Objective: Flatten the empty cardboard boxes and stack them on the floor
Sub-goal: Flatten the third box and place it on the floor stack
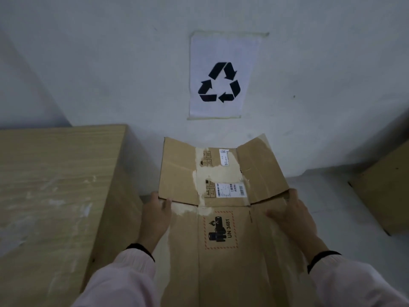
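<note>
**Flattened box held at both sides, long axis pointing to the wall**

Pale wall (309, 63) ahead, with a paper recycling sign (221, 76) taped on it; grey floor (327, 196) below. At the left, a wooden table top (55, 173). At the right edge, part of another cardboard box (385, 191), apparently on the floor, well apart from the hands.

Between both arms, in the middle, the flattened box (223, 218): already collapsed into an almost flat sheet, with the far flaps opened out towards the wall and one printed hazard label on the near panel. Long axis running from the body to the wall, so the sheet extends away from the grip, not across it. Not possible to tell if the far flaps touch the floor or hang above it.

Left hand (155, 216) clenched on the left edge, thumb on top and fingers underneath. Right hand (290, 216) on the right edge at about the same place, near the fold line of the flaps, thumb lying over the panel; fingers seem to wrap the edge, partly hidden. Both hands equally near, one on each side.

Probably the step of lowering the sheet to the floor by the wall. Needs equal descent of both sides, far end first, otherwise the loose flaps may fold under.
</note>
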